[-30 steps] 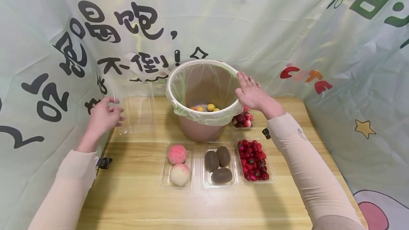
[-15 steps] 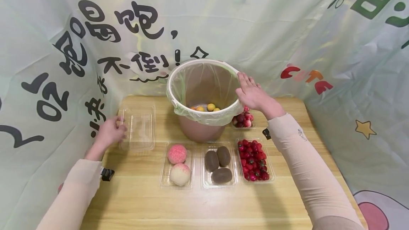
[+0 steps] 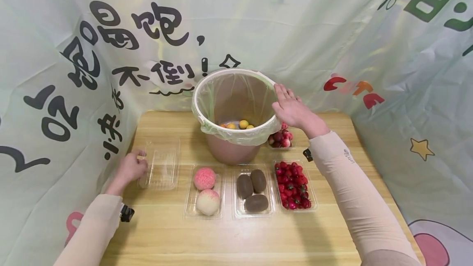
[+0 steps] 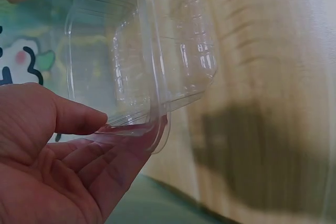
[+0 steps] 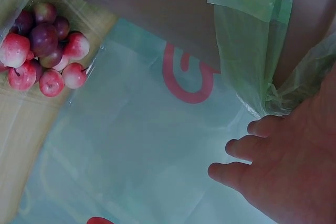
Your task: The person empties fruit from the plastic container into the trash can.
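My left hand (image 3: pixel 132 168) pinches the near-left edge of a clear plastic container (image 3: pixel 161 167) between thumb and fingers. Nothing shows inside this container (image 4: pixel 136 51) in the left wrist view, and it looks held just above or on the table; I cannot tell which. My right hand (image 3: pixel 293 109) rests with fairly straight fingers on the right rim of a pinkish-brown bin (image 3: pixel 234 151). A pale green bag (image 5: pixel 252 40) lines the bin and folds over its white rim. Several yellow-orange fruits (image 3: pixel 243 124) lie at the bottom of the bin, partly hidden by its front wall.
Clear boxes stand before the bin: one with two peaches (image 3: pixel 208 201), one with kiwis (image 3: pixel 256 202), one with strawberries (image 3: pixel 292 184). Plums and small red-white fruits (image 5: pixel 44 40) fill another box at the bin's right. Printed cloth walls (image 3: pixel 314 32) enclose the wooden table (image 3: pixel 207 241).
My left hand has brought the clear container down and toward me, from the back left of the table. The right hand has stayed on the bin's rim.
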Demonstrator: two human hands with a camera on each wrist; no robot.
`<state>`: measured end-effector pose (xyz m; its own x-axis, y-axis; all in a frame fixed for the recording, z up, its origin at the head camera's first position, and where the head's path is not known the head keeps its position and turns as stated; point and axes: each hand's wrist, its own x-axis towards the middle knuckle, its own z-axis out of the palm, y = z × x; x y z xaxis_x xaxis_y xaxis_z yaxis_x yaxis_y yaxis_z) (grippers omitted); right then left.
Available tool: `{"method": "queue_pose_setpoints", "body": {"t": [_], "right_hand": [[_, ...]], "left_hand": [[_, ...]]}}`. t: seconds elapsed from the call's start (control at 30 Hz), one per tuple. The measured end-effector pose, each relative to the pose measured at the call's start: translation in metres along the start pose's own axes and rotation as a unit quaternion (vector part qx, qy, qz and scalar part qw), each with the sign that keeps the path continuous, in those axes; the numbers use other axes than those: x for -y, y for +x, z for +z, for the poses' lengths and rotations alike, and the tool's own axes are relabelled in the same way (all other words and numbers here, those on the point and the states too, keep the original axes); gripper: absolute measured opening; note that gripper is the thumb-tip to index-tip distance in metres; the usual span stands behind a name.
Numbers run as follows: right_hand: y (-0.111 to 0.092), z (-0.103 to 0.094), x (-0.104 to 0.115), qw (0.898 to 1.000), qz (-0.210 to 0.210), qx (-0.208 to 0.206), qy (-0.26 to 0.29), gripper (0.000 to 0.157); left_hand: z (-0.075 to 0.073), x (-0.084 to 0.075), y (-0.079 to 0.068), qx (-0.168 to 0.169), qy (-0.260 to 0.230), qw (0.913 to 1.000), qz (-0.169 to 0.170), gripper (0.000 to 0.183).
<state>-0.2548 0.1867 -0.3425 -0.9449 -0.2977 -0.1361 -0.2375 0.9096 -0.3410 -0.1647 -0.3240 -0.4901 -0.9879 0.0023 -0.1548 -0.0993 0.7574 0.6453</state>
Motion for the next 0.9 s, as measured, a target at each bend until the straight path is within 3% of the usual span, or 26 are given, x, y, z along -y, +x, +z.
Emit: {"method": "queue_pose_setpoints", "body": {"t": [0.47, 0.9], "right_hand": [[-0.001, 0.000, 0.001, 1.000, 0.003, 0.001, -0.006, 0.069], [0.001, -0.001, 0.001, 1.000, 0.002, 0.000, -0.001, 0.069]], "left_hand": [[0.011, 0.018, -0.004, -0.009, 0.055, 0.9983, -0.016, 0.037], [0.016, 0.026, -0.001, 0.020, 0.035, 0.9985, -0.035, 0.041]]}}
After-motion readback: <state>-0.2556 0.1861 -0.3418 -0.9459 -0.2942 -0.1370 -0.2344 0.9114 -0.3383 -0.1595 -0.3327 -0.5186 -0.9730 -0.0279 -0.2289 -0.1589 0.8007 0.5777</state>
